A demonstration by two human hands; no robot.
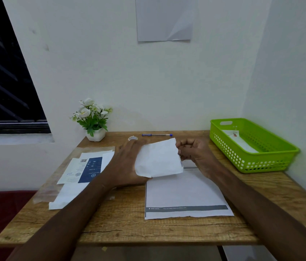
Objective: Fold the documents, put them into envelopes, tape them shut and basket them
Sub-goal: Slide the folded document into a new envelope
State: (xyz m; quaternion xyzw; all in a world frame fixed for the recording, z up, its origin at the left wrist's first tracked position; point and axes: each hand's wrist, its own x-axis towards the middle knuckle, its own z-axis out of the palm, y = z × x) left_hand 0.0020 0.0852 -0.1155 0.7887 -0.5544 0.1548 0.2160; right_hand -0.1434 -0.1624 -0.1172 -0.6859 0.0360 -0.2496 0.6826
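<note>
A white envelope (pixel 158 160) is held up over the middle of the wooden table (pixel 122 219). My left hand (pixel 127 162) holds its left side from behind, and my right hand (pixel 193 150) pinches its right edge with closed fingers. Under it a white document (pixel 184 194) with a grey strip lies flat. Several more papers and envelopes (pixel 84 168), one with a blue panel, lie to the left on a clear plastic sleeve. A roll of tape (pixel 133 138) sits just beyond my left hand. The green basket (pixel 272 162) at the right holds a white envelope (pixel 239 142).
A blue pen (pixel 157 135) lies near the table's back edge. A small white pot of artificial flowers (pixel 93 119) stands at the back left. White walls close in behind and to the right. A dark window is at the left.
</note>
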